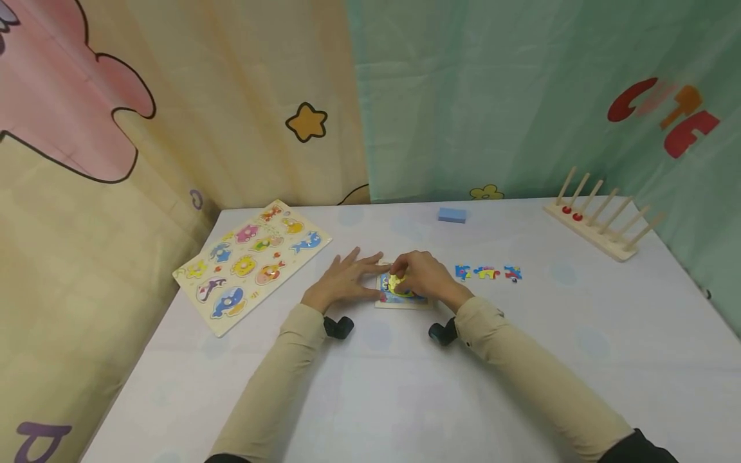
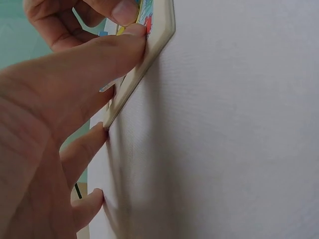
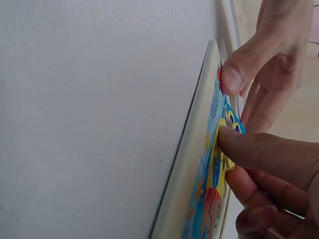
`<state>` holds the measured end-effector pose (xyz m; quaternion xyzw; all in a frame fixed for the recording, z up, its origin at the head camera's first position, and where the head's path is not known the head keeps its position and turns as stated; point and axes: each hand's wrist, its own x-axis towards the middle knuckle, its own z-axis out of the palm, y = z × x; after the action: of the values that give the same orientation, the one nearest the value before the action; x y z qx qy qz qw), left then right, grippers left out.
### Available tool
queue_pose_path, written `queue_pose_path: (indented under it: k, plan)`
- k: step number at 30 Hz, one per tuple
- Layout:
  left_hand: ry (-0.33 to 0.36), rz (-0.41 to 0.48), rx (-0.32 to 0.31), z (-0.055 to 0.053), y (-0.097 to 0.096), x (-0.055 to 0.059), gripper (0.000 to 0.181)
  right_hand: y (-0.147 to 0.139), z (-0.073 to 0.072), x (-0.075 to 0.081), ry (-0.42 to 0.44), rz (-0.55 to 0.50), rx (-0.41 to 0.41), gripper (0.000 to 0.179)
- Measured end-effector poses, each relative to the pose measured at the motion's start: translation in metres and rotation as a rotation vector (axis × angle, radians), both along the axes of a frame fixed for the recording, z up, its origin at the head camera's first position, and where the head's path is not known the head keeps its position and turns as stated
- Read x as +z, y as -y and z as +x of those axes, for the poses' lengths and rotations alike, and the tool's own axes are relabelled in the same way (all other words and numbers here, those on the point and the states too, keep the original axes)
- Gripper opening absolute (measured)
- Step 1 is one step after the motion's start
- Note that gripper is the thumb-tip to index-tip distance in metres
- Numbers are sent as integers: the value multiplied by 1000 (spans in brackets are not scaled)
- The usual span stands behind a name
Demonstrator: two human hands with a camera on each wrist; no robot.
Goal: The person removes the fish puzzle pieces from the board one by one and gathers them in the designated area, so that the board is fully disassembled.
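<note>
A small wooden jigsaw puzzle (image 1: 401,305) with a light frame and a colourful picture lies on the table between the two hands. My right hand (image 1: 427,276) pinches a yellow and blue puzzle piece (image 3: 235,119), which tilts up from the picture in the right wrist view. Fingers of that hand hide part of the picture in the head view. Spread out at the puzzle's left side, my left hand (image 1: 347,278) presses its thumb on the frame's near left corner, and its other fingers reach along the side and the table.
Three loose jigsaw pieces (image 1: 487,273) lie in a row to the right. A wooden peg puzzle board (image 1: 255,292) with sea animals sits at the left. Toward the back are a blue block (image 1: 452,215) and a wooden peg stand (image 1: 602,239) with red beads. Curtains hang behind.
</note>
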<state>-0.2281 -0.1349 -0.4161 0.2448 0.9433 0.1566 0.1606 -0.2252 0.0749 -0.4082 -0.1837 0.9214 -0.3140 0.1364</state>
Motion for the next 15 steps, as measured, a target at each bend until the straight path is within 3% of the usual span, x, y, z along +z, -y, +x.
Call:
queue_pose_path:
  k: [5, 15]
  plan:
    - [18, -13, 15, 0, 0, 1, 72, -2, 2, -3, -34, -77, 0, 21]
    - [49, -33, 38, 1, -1, 4, 70, -11, 0, -8, 6, -292, -86, 10]
